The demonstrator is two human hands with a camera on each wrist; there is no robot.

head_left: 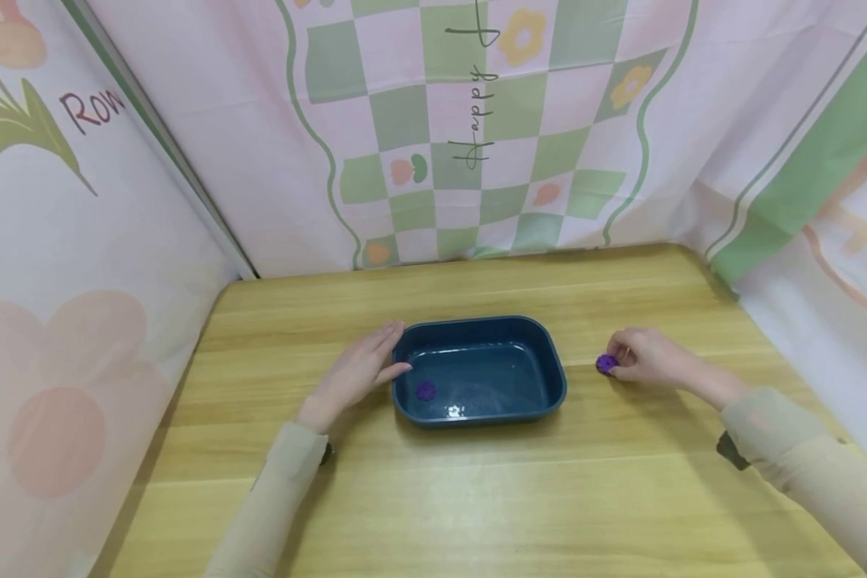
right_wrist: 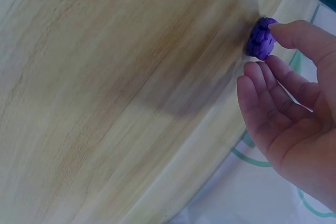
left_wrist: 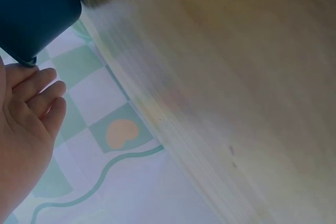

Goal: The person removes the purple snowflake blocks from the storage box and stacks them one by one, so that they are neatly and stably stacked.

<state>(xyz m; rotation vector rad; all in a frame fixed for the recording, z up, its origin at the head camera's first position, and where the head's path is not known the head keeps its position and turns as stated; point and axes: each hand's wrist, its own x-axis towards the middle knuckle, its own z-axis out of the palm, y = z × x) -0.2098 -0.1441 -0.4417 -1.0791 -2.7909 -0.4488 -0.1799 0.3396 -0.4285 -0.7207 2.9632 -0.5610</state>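
A dark blue rectangular basin (head_left: 477,418) stands on the table, with one purple notched disc (head_left: 425,391) lying inside near its left end. At the basin's left rim is my left hand (head_left: 357,369), fingers nearly straight and touching the edge, thumb reaching over the rim. The left wrist view shows that hand (left_wrist: 31,108) with its fingertips by the basin's corner (left_wrist: 39,14). To the right of the basin, my right hand (head_left: 650,357) pinches a purple notched piece (head_left: 606,364) between thumb and index finger. Close up, this piece (right_wrist: 261,39) looks layered, like stacked discs, low over the tabletop.
The wooden table (head_left: 462,506) ends at the back against a checked curtain (head_left: 455,193). Patterned cloth hangs on the left (head_left: 79,361) and right (head_left: 824,305) sides. A dark wrist-worn item (head_left: 732,451) shows under the right sleeve.
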